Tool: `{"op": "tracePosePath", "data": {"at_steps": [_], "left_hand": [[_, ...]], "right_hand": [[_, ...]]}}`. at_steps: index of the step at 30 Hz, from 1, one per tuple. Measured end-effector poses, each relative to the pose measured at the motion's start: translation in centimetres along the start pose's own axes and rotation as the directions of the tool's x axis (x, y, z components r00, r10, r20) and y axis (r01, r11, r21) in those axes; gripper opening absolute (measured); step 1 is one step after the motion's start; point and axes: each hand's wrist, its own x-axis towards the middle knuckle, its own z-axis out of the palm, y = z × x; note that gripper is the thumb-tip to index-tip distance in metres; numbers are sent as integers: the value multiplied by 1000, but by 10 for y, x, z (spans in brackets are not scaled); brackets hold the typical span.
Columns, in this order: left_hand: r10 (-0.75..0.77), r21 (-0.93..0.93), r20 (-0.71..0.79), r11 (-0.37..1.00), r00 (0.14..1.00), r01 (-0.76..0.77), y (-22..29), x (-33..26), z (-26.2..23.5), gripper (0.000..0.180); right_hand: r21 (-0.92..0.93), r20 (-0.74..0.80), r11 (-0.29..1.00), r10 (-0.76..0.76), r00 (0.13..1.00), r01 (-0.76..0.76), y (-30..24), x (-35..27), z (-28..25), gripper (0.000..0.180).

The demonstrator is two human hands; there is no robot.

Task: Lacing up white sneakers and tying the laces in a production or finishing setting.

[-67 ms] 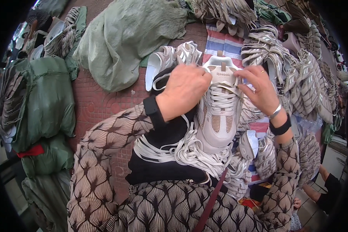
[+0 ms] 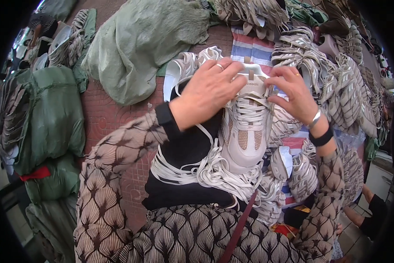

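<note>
Holds both hands to the far end of a pale sneaker [image 2: 246, 140], in the middle of the view, toe toward the body and heel away. Reaches across from the left with the left hand [image 2: 211, 92], back of the hand upward, a ring on one finger. Curls its fingers at the left side of the shoe's collar and brings the thumb close to the tongue [image 2: 252, 90]; cannot tell, with fingertips partly hidden, of any pinch on lace or edge.

Reaches in from the other side with the right hand [image 2: 294, 90], at the right edge of the collar. Bends forefinger and thumb toward the shoe, tips seemingly a little apart; cannot tell of anything thin caught between.

Wears a dark band on each wrist, a silver bracelet [image 2: 314, 119] on the right, and patterned sleeves [image 2: 102, 186] on both arms. Shows white laces criss-crossed down the shoe's front and, by the toe, a loose heap of pale laces [image 2: 219, 174] over black cloth [image 2: 179, 195].

To the right, more sneakers [image 2: 344, 92] in packed rows; beyond the shoe, striped cloth [image 2: 253, 49]. Beyond the left hand, a large green sack [image 2: 144, 52] on reddish paving [image 2: 111, 120]. Far left, a stuffed green bag [image 2: 56, 118].
</note>
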Motion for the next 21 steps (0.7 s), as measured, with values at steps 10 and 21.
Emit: {"op": "tracePosePath", "data": {"at_steps": [10,21], "left_hand": [[298,-631,424,774,855,43,-48,17,6,18],[-299,-874,366,215,881,436,-43,117,15,19]], "right_hand": [[233,487,966,-15,873,-114,6,11,3,26],[878,286,130,630,722,-461,52,84,4,15]]}}
